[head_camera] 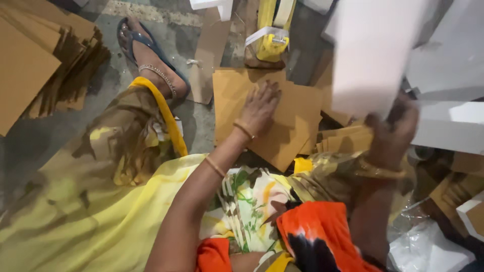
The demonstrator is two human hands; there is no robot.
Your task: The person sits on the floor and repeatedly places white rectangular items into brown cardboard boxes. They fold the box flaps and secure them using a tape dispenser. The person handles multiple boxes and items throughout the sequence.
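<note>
Head view shows my left hand point(259, 108) pressed open-palmed on the brown cardboard sheet point(290, 126) on the floor while my right hand point(390, 133) grips a blurred white board point(373, 55), which could slip sideways.

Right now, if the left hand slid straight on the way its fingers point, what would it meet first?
Probably the yellow tape dispenser beyond the brown cardboard sheet under the left hand; depth is unclear.
</note>
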